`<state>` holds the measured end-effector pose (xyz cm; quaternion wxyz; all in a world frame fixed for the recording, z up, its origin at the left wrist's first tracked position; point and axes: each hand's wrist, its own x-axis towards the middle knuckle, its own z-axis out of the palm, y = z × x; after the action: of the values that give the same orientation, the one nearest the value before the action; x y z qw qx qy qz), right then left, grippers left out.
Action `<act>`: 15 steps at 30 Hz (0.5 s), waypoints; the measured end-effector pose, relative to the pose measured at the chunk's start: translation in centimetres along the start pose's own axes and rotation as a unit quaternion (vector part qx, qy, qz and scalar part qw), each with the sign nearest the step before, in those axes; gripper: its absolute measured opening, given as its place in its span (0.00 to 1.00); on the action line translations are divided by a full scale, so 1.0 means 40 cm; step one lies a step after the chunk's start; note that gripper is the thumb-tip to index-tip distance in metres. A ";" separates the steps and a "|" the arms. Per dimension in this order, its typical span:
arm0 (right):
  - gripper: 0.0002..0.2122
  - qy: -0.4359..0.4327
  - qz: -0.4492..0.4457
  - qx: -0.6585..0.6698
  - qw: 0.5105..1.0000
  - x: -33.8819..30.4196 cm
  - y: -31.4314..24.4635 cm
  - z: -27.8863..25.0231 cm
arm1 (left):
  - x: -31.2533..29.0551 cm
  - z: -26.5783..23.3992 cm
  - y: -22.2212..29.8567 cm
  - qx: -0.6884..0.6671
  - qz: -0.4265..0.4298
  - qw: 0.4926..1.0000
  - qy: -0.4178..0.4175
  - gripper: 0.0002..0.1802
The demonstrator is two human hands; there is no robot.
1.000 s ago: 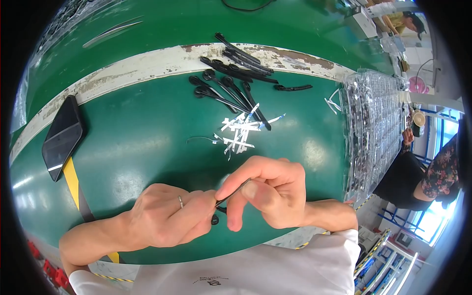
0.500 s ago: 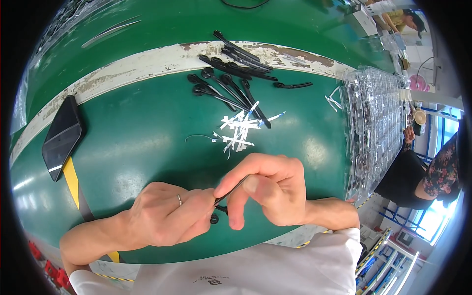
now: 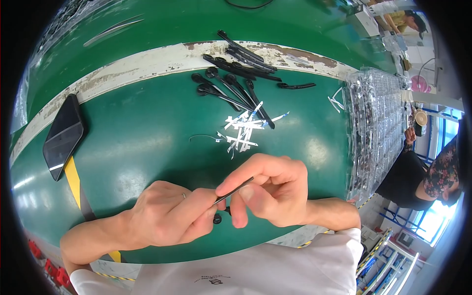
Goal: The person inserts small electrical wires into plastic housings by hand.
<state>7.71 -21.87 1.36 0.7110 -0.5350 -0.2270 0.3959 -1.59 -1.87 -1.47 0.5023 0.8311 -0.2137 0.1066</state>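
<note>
Near the table's front edge, my two hands meet over small dark pieces. My right hand (image 3: 275, 189) pinches a thin dark strip (image 3: 236, 190) between thumb and index finger, its other fingers curled. The lower end of that strip reaches the closed fingertips of my left hand (image 3: 172, 214). Just below those fingertips shows the round black end (image 3: 217, 219) of a small part, its remainder mostly hidden by the fingers. Whether strip and round end are one piece I cannot tell. Beyond my hands lies a pile of white paper-like strips (image 3: 241, 132).
Several black round-ended sticks (image 3: 231, 88) lie behind the strips, with curved black pieces (image 3: 248, 56) on the worn white ledge (image 3: 137, 64). A dark phone-like slab (image 3: 64, 137) lies left. Clear plastic trays (image 3: 373, 128) stack at right. Tweezers (image 3: 113, 30) lie far left.
The thin dark strip now sticks out a little farther past my right thumb. My left fingers have shifted slightly around the pieces. The table's contents appear slightly farther right in the view.
</note>
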 end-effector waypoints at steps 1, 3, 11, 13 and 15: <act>0.14 -0.002 0.001 0.004 1.000 0.000 0.001 0.000 | 0.000 -0.001 0.001 0.000 0.000 1.000 0.000 0.03; 0.14 -0.001 -0.006 -0.002 1.000 0.001 0.003 0.000 | 0.003 -0.001 0.003 -0.014 -0.005 1.000 0.005 0.04; 0.11 0.051 0.036 0.016 0.998 0.000 -0.009 -0.002 | 0.027 -0.029 0.016 -0.046 -0.067 0.995 -0.065 0.15; 0.10 0.085 0.032 0.079 0.993 -0.002 -0.003 -0.001 | 0.022 -0.022 0.014 -0.032 -0.072 0.995 -0.061 0.17; 0.11 0.065 0.047 0.133 0.988 -0.008 -0.007 -0.007 | 0.018 -0.022 0.015 -0.005 -0.067 0.994 -0.082 0.18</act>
<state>7.82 -22.33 1.56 0.7698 -0.4704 -0.1003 0.4197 -1.20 -1.50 -0.31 0.4931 0.8471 -0.1983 0.0028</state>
